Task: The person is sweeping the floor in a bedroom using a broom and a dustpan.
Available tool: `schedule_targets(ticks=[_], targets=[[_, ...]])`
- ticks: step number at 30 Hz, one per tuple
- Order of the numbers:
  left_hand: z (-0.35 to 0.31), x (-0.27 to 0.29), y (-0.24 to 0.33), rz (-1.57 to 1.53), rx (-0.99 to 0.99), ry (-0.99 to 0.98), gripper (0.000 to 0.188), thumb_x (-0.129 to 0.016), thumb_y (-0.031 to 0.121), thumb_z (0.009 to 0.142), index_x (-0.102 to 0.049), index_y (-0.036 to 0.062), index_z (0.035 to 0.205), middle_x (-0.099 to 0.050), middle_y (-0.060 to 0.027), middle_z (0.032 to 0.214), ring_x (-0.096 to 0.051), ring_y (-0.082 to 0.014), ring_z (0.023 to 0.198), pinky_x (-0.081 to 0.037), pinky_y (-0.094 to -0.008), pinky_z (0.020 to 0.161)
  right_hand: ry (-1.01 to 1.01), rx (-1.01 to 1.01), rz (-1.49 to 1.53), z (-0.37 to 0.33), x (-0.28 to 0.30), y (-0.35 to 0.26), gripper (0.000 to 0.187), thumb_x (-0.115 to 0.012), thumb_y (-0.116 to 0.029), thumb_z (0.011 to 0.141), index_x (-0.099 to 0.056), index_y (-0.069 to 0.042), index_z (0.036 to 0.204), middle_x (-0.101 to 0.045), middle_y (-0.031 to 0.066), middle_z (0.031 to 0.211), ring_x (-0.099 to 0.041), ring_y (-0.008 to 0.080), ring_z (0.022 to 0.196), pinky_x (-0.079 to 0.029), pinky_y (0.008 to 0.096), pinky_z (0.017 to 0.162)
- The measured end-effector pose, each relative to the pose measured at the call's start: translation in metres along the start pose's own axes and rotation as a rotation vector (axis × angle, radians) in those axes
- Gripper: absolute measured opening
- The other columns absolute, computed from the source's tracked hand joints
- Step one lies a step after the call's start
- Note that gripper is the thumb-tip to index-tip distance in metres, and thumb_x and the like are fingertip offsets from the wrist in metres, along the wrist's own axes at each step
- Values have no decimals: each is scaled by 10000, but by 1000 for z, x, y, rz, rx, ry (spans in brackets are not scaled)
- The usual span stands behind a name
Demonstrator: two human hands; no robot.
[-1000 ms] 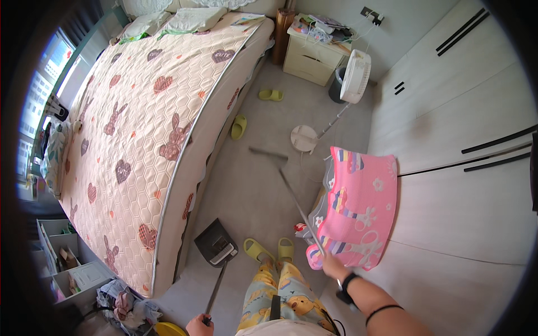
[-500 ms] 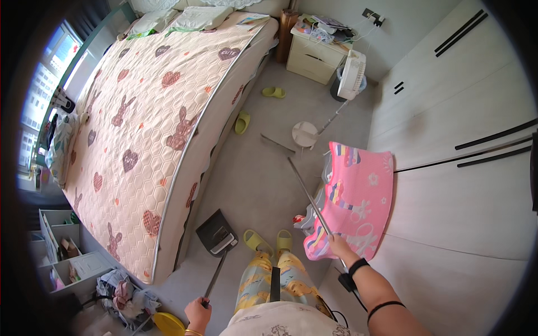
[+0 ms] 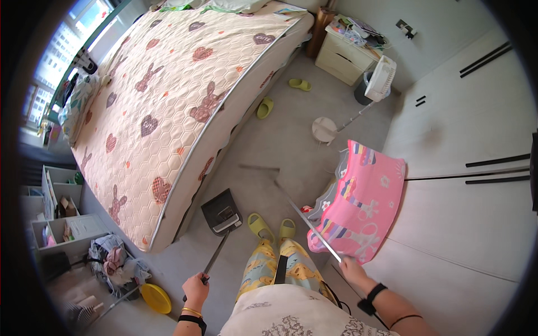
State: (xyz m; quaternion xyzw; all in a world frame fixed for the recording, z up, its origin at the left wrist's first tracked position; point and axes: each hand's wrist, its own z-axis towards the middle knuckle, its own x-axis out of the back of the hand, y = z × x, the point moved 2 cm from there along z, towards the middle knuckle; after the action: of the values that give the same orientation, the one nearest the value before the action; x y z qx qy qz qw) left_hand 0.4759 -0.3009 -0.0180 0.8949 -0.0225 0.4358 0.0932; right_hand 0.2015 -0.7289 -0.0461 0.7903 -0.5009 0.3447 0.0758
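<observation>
My left hand [image 3: 195, 288] is closed around the upper end of a long-handled dustpan [image 3: 221, 211]. The dustpan's black pan rests on the grey floor between the bed and my feet. My right hand [image 3: 354, 271] grips the pale metal handle of a broom [image 3: 314, 231], which slants away to the far left. Its narrow dark broom head [image 3: 259, 167] is on the floor beyond the pan, apart from it and slightly blurred. My feet are in yellow-green slippers [image 3: 259, 226].
A bed [image 3: 168, 112] fills the left. On the right, a pink patterned cloth [image 3: 372, 199] drapes over something beside the pale wardrobe [image 3: 448, 224]. A white standing fan [image 3: 324, 130], a bin [image 3: 363, 89] and loose slippers [image 3: 265, 108] stand farther off. Piled clothes [image 3: 115, 263] lie near left.
The broom head has swept left and nearer, toward the bed side and the dustpan. My view has shifted left and down. The dustpan stays on the floor in my left hand.
</observation>
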Motion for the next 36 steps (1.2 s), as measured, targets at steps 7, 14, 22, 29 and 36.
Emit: schedule_targets(ticks=[7,14,22,29,36], targets=[[-81,-25,-14,13,92,3,192,-622,106,655,-606,165,838,-600,-53,809,-579,-270,753,-460,-364,655,145,72,46,175,17,-62,381,-357,-318,871,-511,22,948,-563,274,905,-523,424,888,-403,484,780],[-174,-66,-23,-173,338,48,160,-628,100,670,-615,141,824,-620,-69,780,-590,-271,755,-462,-353,659,-156,26,-167,17,-51,30,354,-373,-329,879,-469,0,969,-568,286,828,-548,447,795,-417,503,698],[-206,-113,-74,-195,458,67,118,-616,119,695,-618,133,812,-618,-97,754,-589,-297,742,-459,-370,647,-188,3,-67,-11,6,40,334,-407,-351,853,-526,-39,851,-585,216,843,-554,389,805,-419,474,706],[-230,-142,-153,-191,471,40,116,-628,113,677,-621,131,791,-622,-105,747,-591,-302,739,-458,-382,646,246,70,-101,120,-14,-56,385,-355,-309,864,-508,19,993,-566,275,911,-531,438,862,-409,495,775],[-282,-170,-223,-292,504,21,140,-625,111,647,-633,117,786,-620,-96,678,-605,-263,656,-464,-343,588,238,81,-200,175,-105,-195,319,-383,-165,830,-601,30,959,-551,262,1009,-533,388,980,-430,451,828]])
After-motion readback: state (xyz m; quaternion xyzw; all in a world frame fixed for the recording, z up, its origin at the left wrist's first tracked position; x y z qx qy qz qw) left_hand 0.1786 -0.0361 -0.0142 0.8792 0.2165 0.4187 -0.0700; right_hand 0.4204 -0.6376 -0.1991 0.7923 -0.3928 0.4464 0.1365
